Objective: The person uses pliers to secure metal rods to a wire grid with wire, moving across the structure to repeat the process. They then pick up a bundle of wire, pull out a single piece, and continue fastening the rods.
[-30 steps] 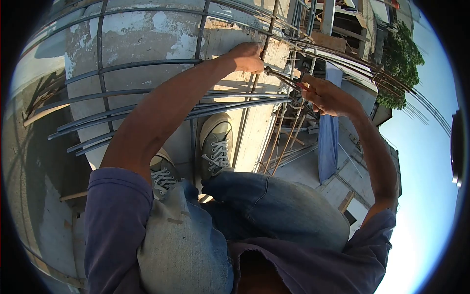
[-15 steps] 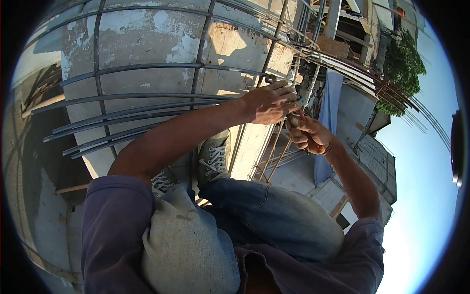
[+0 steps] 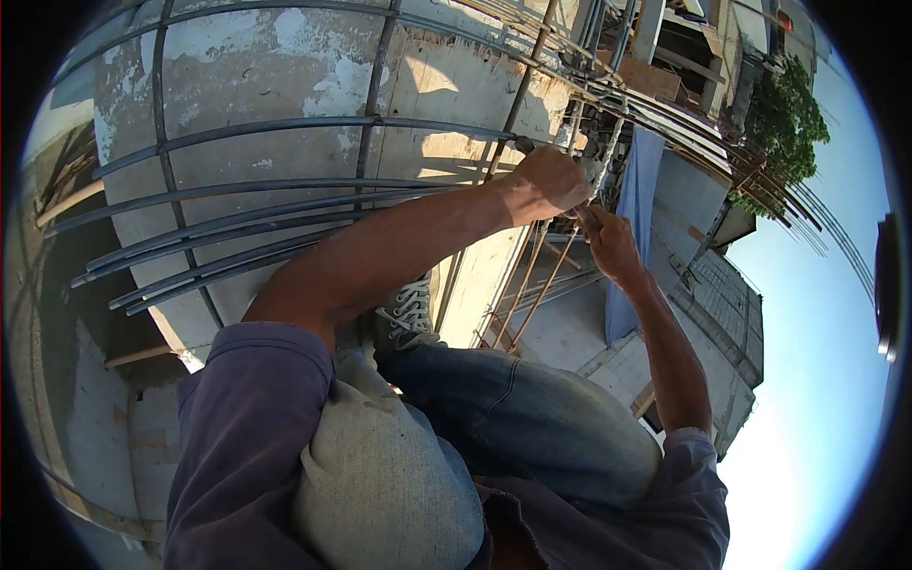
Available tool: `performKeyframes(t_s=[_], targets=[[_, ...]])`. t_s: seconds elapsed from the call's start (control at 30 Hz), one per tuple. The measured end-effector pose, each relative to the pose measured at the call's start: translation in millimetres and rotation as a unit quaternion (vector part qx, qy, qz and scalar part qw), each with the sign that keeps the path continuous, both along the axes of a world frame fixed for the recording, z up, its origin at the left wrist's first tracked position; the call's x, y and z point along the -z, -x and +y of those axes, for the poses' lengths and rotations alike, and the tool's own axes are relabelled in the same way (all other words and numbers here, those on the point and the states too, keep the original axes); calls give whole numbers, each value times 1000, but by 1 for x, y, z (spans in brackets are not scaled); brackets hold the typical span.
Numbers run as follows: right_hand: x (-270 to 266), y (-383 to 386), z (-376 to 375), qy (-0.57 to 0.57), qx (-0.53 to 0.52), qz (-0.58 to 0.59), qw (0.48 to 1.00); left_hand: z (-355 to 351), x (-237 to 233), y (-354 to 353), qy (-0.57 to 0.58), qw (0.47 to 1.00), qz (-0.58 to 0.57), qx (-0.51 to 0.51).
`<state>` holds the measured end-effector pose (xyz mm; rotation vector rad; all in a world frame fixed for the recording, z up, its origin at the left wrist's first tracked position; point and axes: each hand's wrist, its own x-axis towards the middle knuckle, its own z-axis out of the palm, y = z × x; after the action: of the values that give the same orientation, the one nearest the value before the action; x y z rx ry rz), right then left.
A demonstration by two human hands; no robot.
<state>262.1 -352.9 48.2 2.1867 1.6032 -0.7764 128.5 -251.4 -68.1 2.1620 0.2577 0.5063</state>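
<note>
My left hand [image 3: 553, 182] is closed in a fist, its back towards me, at the right end of the steel rebar grid [image 3: 275, 130]. Whatever its fingers grip is hidden. Just below and to the right, my right hand [image 3: 613, 245] is also closed, its fingers meeting the underside of the left fist. What it holds is mostly covered. A pale twisted rope [image 3: 608, 157] runs upward behind the hands. Several loose rebars [image 3: 190, 233] pass beneath my left forearm.
Behind the grid stands a paint-flecked formwork panel [image 3: 247, 76]. A blue cloth [image 3: 632, 237] hangs right of my hands. Thin rusty bars [image 3: 534, 285] slope below them. My knees are bent, with one laced shoe [image 3: 410, 309] beside the panel. Open sky and buildings lie to the right.
My left hand has turned from spread fingers to a fist and shifted slightly right. My right hand has risen a little; the red piece at its fingers is now mostly hidden. The view moved slightly.
</note>
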Motion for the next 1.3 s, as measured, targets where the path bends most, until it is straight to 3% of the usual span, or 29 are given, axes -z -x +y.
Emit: performKeyframes(t_s=[0.07, 0.13, 0.17, 0.2, 0.23, 0.33, 0.37, 0.43, 0.57, 0.67, 0.73, 0.83, 1.17, 1.3], targets=[[4, -3, -1, 15, 38, 32, 999, -7, 5, 4, 2, 1000, 25, -7], [-9, 12, 12, 154, 240, 99, 953, -13, 7, 15, -108, 976, -112, -149], [-20, 23, 16, 154, 240, 99, 953, -16, 5, 19, -142, 975, -83, -147], [-30, 36, 22, 203, 384, 236, 869, -16, 3, 24, -143, 975, -84, -149], [-37, 44, 28, 245, 508, 360, 743, -17, 2, 29, -140, 977, -95, -131], [-48, 48, 37, 265, 519, 359, 729, -16, 0, 35, -118, 982, -108, -98], [-52, 52, 42, 265, 518, 357, 731, -15, 1, 33, -93, 983, -122, -98], [-60, 62, 51, 235, 436, 205, 844, -16, 5, 30, -73, 978, -150, -125], [-66, 59, 57, 235, 425, 263, 834, -16, 3, 32, -28, 973, -173, -147], [-62, 56, 51, 218, 421, 274, 837, -17, 6, 36, -56, 973, -173, -144], [-62, 50, 47, 213, 256, 238, 912, -20, 5, 39, -42, 976, -170, -132], [-72, 56, 70, 301, 275, 166, 898, -24, 4, 36, -26, 973, -174, -148], [-71, 64, 90, 255, 203, 178, 928, -14, 11, 37, 48, 961, -220, -163], [-69, 54, 99, 306, 331, 204, 869, -2, 7, 34, 104, 965, -215, -111]])
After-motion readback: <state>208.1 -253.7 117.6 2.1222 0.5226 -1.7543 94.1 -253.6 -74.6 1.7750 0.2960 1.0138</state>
